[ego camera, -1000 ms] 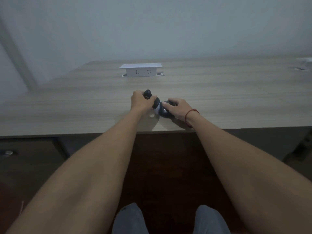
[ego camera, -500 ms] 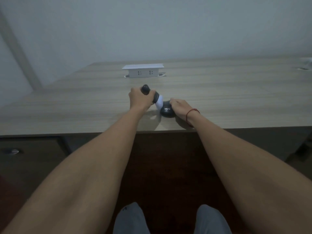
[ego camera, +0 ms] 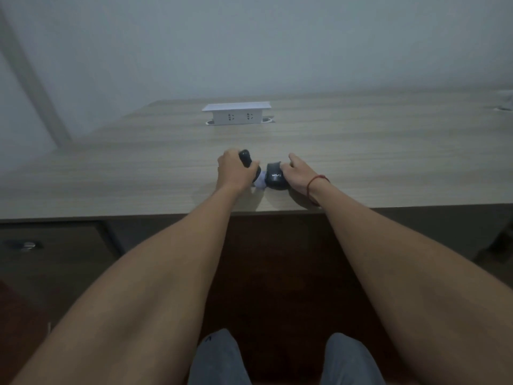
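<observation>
My left hand (ego camera: 232, 170) grips a black handle-like piece (ego camera: 246, 159) whose rounded top sticks up above the fingers. A pale bluish-white part (ego camera: 260, 183) shows at its lower end. My right hand (ego camera: 298, 173) holds a black rounded piece with white lettering (ego camera: 274, 178), fingers curled over its far side. The two black pieces sit close together near the front edge of the wooden desk (ego camera: 361, 151). I cannot tell whether they touch.
A white pop-up socket box (ego camera: 236, 114) stands on the desk farther back. A small pale object (ego camera: 505, 102) lies at the far right edge. A drawer unit with a metal handle (ego camera: 26, 245) is below left. My knees (ego camera: 277, 357) are under the desk edge.
The black lettered piece has come away from the handle and turned on edge, lettering toward me. My right hand shifted right; my left hand stayed on the handle.
</observation>
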{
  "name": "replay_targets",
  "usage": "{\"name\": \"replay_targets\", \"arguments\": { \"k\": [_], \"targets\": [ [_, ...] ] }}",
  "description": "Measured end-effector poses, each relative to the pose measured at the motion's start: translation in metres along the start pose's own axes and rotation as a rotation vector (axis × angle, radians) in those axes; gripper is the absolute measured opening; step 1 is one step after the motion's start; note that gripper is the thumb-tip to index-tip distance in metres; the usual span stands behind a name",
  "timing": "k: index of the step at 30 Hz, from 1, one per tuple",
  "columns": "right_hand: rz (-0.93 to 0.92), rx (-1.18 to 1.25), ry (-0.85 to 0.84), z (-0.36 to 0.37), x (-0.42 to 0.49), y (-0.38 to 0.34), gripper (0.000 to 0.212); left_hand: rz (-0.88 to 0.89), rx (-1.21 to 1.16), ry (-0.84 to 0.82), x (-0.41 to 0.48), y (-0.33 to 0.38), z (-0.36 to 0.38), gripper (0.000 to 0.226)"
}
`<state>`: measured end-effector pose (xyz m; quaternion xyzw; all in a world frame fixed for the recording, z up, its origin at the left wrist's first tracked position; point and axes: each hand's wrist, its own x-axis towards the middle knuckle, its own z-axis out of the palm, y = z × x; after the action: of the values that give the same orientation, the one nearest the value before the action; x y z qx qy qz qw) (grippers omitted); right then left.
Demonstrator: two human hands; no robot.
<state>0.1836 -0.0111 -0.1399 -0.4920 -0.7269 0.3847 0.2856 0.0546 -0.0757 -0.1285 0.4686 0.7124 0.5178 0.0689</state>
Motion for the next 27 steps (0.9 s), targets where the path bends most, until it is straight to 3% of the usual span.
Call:
{"name": "replay_targets", "arguments": {
  "k": [3, 4, 7, 10, 12, 16, 22, 27],
  "targets": [
    [0.027, -0.04, 0.023, 0.0, 0.006, 0.006, 0.03, 0.002, -0.076, 0.017, 0.006, 0.003, -0.004, 0.028],
    [0.029, -0.048, 0.025, 0.0, 0.005, 0.006, 0.031, -0.021, -0.14, 0.026, 0.009, 0.006, -0.004, 0.031],
    [0.041, -0.098, 0.009, 0.0, -0.003, 0.004, 0.078, -0.042, -0.124, -0.024, 0.011, 0.003, 0.002, 0.034],
    [-0.015, -0.201, 0.04, 0.0, -0.004, 0.009, 0.092, -0.001, -0.001, -0.059, 0.01, -0.007, 0.001, 0.028],
    [-0.017, -0.114, 0.004, -0.004, -0.001, 0.012, 0.097, -0.012, -0.018, -0.021, 0.016, -0.008, -0.004, 0.029],
    [-0.046, -0.095, -0.062, -0.007, 0.001, 0.013, 0.09, -0.074, -0.248, -0.061, 0.019, 0.004, -0.003, 0.031],
    [-0.074, -0.038, -0.049, -0.011, -0.006, 0.012, 0.092, 0.052, 0.131, -0.137, 0.021, 0.003, -0.002, 0.034],
    [-0.089, 0.023, -0.078, -0.013, -0.008, 0.01, 0.085, 0.085, -0.085, -0.091, 0.028, 0.022, -0.007, 0.027]
  ]
}}
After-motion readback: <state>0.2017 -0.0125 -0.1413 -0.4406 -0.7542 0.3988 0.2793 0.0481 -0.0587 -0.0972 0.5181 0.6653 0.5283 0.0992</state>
